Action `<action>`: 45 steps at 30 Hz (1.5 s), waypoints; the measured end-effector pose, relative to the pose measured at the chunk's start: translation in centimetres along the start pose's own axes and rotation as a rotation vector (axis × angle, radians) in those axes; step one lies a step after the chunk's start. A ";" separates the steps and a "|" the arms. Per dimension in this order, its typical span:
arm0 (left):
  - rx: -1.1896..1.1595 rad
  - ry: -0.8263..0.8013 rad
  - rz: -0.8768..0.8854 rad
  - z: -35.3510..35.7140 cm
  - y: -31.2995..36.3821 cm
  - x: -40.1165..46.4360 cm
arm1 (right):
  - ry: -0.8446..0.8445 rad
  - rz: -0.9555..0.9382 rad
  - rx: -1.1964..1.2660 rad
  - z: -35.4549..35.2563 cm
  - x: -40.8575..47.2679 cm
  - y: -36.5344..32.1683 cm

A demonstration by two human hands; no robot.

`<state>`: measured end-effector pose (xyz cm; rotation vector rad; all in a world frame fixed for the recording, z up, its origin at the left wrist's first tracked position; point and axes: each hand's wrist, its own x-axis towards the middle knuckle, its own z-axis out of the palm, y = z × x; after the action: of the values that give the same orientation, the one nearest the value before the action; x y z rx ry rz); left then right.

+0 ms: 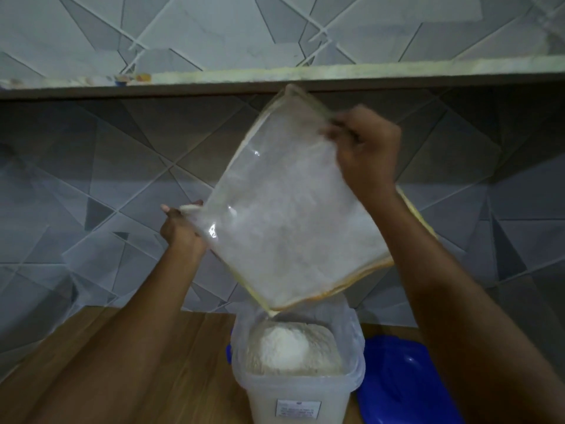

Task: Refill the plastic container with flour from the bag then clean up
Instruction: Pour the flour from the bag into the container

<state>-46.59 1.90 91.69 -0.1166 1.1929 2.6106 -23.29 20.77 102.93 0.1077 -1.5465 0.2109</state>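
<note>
One bag (284,215), clear plastic with yellowish edges, held tilted above one container (298,377), its lowest corner just over the container's open mouth. The inside of the bag is dusted white; whether loose flour remains in it cannot be told through the film. One mound of flour (289,347) fills the container nearly to the rim. The container is translucent, stands on a wooden counter (91,362), and bears a white label whose print is too small to read; its base is cut off by the lower frame edge.

Left hand (180,228): fingers curled round the bag's left corner, pinching it; most of the hand lies behind the plastic. Right hand (365,151): gripping the bag near its upper right edge; motion blur hides the exact lie of the fingers. The right forearm covers part of the bag's right edge.

One blue lid (400,384) lies on the counter just right of the container, partly hidden by the right forearm and cut off below. A small blue patch shows at the container's left side; what it belongs to cannot be told.

Behind, a wall (76,179) of grey geometric tiles. One shelf (275,78) runs across above the bag; small coloured items on its left part are too blurred to identify.
</note>
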 end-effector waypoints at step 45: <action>-0.048 0.086 0.163 1.7 0.3 1.0 | 0.117 -0.136 -0.047 -0.3 -1.2 0.1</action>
<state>-47.57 3.18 92.89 -0.1485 1.2150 2.8025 -23.02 20.86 101.68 0.1597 -1.4211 0.0716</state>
